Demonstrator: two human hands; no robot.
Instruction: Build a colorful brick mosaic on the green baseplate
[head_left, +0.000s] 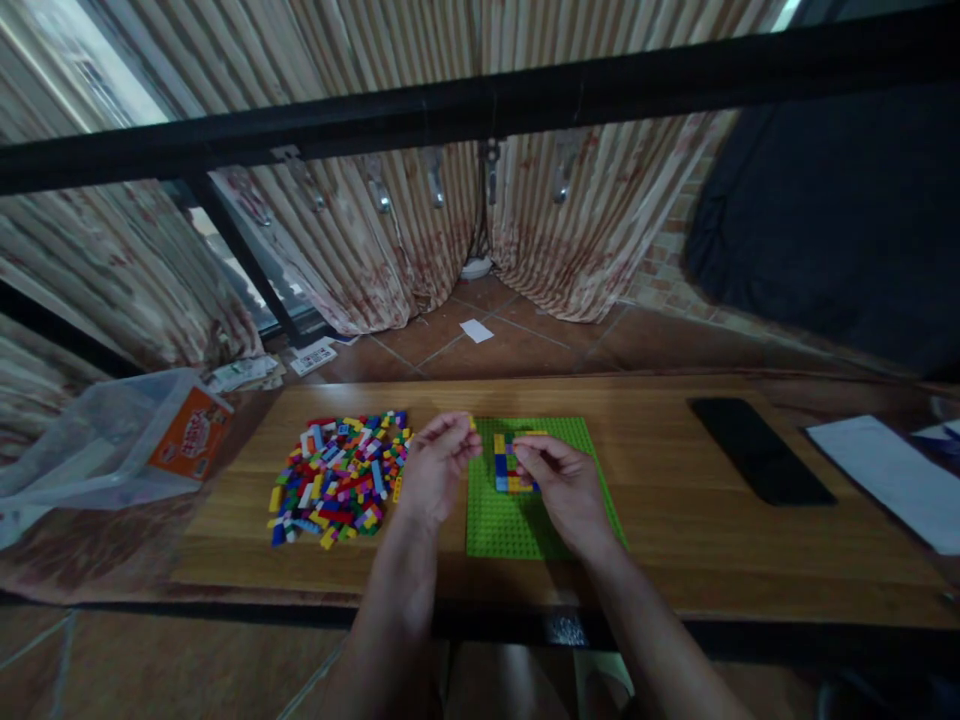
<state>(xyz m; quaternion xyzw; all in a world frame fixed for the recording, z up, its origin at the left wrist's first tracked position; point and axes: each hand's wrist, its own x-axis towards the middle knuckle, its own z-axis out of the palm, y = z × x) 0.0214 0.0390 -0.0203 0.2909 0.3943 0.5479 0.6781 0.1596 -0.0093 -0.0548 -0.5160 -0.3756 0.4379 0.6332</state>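
A green studded baseplate lies on the wooden table. On it stands a small block-built outline of yellow, blue and orange toy bricks, partly covered by my right hand. My left hand is raised at the plate's left edge, its thumb and fingers pinching a small yellow brick. Over the built bricks, my right hand has its thumb and index finger pressed together; what is between them, if anything, I cannot make out. A pile of loose coloured bricks lies left of my left hand.
A black phone-like slab and white paper lie on the right. A clear plastic bin with an orange label is at the far left. A dark metal bar crosses before the curtains. The table's near edge runs below my forearms.
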